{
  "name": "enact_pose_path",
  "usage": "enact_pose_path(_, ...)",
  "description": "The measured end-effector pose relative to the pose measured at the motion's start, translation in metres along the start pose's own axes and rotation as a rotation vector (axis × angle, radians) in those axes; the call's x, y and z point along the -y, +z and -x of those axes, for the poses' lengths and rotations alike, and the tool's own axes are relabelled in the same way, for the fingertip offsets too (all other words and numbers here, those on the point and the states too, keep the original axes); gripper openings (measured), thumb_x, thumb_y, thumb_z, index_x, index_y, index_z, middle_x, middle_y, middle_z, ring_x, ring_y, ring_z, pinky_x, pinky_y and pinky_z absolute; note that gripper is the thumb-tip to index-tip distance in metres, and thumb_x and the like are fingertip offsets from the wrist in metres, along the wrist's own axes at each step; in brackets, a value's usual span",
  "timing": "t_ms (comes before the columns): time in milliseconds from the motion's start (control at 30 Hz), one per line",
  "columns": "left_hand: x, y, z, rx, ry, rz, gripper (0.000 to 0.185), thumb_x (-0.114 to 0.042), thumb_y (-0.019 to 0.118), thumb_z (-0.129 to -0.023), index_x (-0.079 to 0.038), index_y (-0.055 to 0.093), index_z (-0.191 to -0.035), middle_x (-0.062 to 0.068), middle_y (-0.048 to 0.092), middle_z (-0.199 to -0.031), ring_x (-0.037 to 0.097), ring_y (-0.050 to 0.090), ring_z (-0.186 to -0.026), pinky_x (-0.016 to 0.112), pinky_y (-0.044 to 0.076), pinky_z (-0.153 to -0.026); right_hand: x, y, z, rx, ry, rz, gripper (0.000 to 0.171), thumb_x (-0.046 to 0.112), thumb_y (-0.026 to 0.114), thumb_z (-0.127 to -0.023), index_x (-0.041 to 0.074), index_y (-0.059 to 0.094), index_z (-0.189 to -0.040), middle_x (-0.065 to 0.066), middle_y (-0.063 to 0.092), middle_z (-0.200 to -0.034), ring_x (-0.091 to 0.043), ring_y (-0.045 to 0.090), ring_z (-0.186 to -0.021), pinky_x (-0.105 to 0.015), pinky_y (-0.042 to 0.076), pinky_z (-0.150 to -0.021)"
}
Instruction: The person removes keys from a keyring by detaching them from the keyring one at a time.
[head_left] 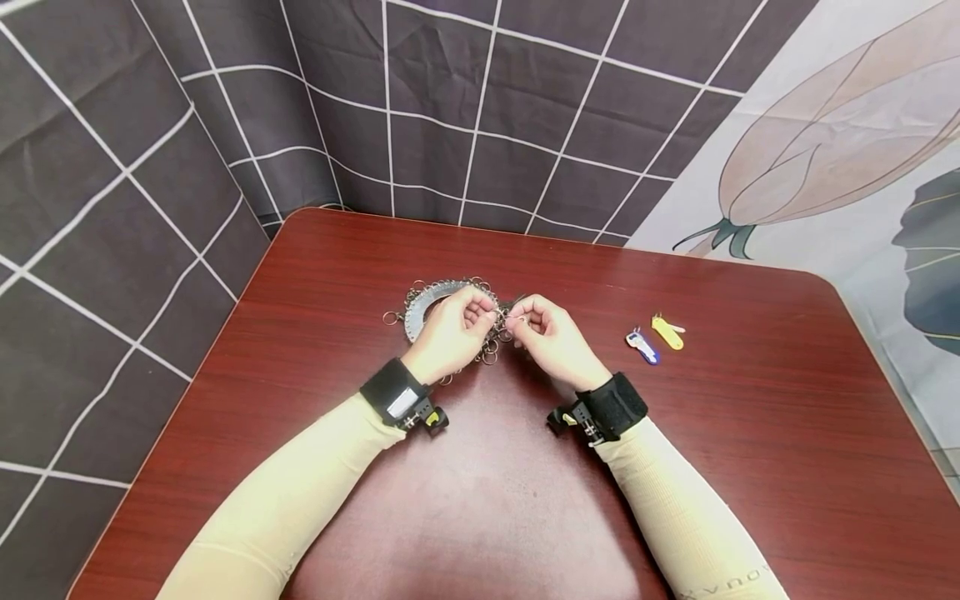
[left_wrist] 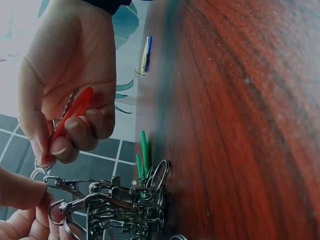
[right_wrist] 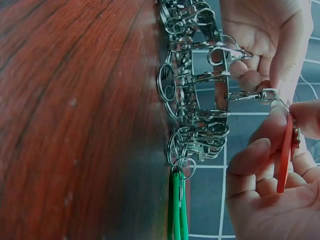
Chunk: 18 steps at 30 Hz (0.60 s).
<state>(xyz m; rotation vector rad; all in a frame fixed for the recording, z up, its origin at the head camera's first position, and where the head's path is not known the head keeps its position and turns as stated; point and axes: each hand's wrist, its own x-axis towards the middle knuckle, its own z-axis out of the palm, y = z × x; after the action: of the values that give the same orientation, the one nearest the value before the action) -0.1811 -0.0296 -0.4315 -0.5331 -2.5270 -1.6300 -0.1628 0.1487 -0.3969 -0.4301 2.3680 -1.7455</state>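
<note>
A silver metal hoop (head_left: pixel 422 305) lined with snap hooks and split rings sits on the table, partly covered by my left hand (head_left: pixel 453 329). That hand's thumb and fingers pinch a split ring (left_wrist: pixel 37 172) at the end of one snap hook (right_wrist: pixel 250 95). My right hand (head_left: pixel 553 337) grips a red key tag (right_wrist: pixel 285 152) near its top, with a small key (left_wrist: pixel 66 107) beside it. Both hands' fingertips meet at the ring; whether tag and ring are linked is too small to tell. Green tags (right_wrist: pixel 178 205) lie by the hoop's rings.
To the right on the reddish-brown table (head_left: pixel 757 400) lie a blue key tag (head_left: pixel 642 347) and a yellow key tag (head_left: pixel 667 332), each with a key. A dark grid-patterned cloth (head_left: pixel 450 75) hangs behind the table's back edge.
</note>
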Motion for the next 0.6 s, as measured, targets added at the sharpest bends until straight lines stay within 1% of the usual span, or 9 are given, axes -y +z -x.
enact_pose_path(67,-0.0001,0.0001,0.0004,-0.001,0.001,-0.001,0.006,-0.009,0.063,-0.091,-0.009,0.062,-0.097,0.001,0.061,-0.086,0.013,0.058,-0.078,0.025,0.050,-0.071,0.0006,-0.0004,0.0004,-0.009,0.000,-0.010,0.010,-0.002,0.054,-0.093,-0.009,0.056,-0.100,-0.036,0.055,-0.086,-0.046,0.052,-0.072,-0.025,0.043,-0.051)
enact_pose_path(100,-0.0002,0.0002,0.0006,-0.002,0.002,-0.002,0.006,-0.009,0.064,-0.090,-0.009,0.062,-0.096,0.001,0.061,-0.086,0.013,0.058,-0.077,0.025,0.051,-0.070,0.0009,-0.0005,0.0005,-0.012,0.000,-0.013,0.010,-0.002,0.055,-0.093,-0.009,0.056,-0.100,-0.035,0.055,-0.085,-0.044,0.053,-0.071,-0.026,0.043,-0.051)
enact_pose_path(200,-0.0022,-0.0002,0.0018,-0.002,0.010,-0.011,0.005,-0.007,0.064,-0.090,-0.009,0.062,-0.094,0.001,0.061,-0.084,0.014,0.059,-0.076,0.026,0.050,-0.069,0.0012,-0.0014,0.0008,-0.019,-0.005,-0.013,0.009,-0.001,0.056,-0.093,-0.007,0.057,-0.099,-0.023,0.057,-0.078,-0.028,0.056,-0.065,-0.029,0.044,-0.050)
enact_pose_path(300,-0.0045,-0.0008,0.0031,0.009,0.028,-0.017,0.005,-0.005,0.064,-0.089,-0.009,0.063,-0.092,0.002,0.062,-0.082,0.016,0.059,-0.075,0.026,0.050,-0.068,0.0009,-0.0022,0.0007,-0.027,-0.017,-0.007,0.008,-0.002,0.056,-0.092,-0.006,0.058,-0.098,-0.010,0.058,-0.074,-0.014,0.055,-0.062,-0.028,0.044,-0.049)
enact_pose_path(367,-0.0057,-0.0011,0.0038,0.021,0.044,-0.024,0.006,-0.004,0.064,-0.089,-0.008,0.063,-0.092,0.002,0.062,-0.082,0.017,0.059,-0.075,0.026,0.050,-0.067,0.0010,-0.0027,0.0007,-0.033,-0.029,-0.015,0.009,-0.002,0.056,-0.091,-0.007,0.058,-0.098,-0.014,0.058,-0.074,-0.011,0.053,-0.061,-0.025,0.042,-0.050)
enact_pose_path(433,-0.0063,-0.0013,0.0043,0.034,0.055,-0.032,0.006,-0.003,0.064,-0.089,-0.008,0.063,-0.092,0.001,0.062,-0.081,0.016,0.059,-0.074,0.026,0.049,-0.067,0.0012,-0.0030,0.0008,-0.038,-0.039,-0.023,0.009,-0.002,0.056,-0.091,-0.008,0.058,-0.098,-0.023,0.057,-0.076,-0.010,0.053,-0.061,-0.022,0.041,-0.050)
enact_pose_path(533,-0.0064,-0.0008,0.0045,0.048,0.061,-0.054,0.005,-0.004,0.063,-0.090,-0.007,0.063,-0.095,0.001,0.062,-0.081,0.015,0.059,-0.075,0.025,0.049,-0.068,0.0002,-0.0035,0.0008,-0.047,-0.051,-0.032,0.009,-0.003,0.056,-0.090,-0.008,0.059,-0.097,-0.033,0.055,-0.081,-0.011,0.053,-0.062,-0.020,0.040,-0.051)
enact_pose_path(600,-0.0059,-0.0004,0.0044,0.060,0.057,-0.070,0.007,-0.005,0.063,-0.090,-0.006,0.064,-0.097,0.001,0.063,-0.082,0.015,0.059,-0.075,0.025,0.049,-0.069,-0.0016,-0.0038,0.0004,-0.055,-0.056,-0.034,0.009,-0.003,0.056,-0.090,-0.008,0.059,-0.097,-0.031,0.057,-0.082,-0.018,0.055,-0.063,-0.020,0.041,-0.053)
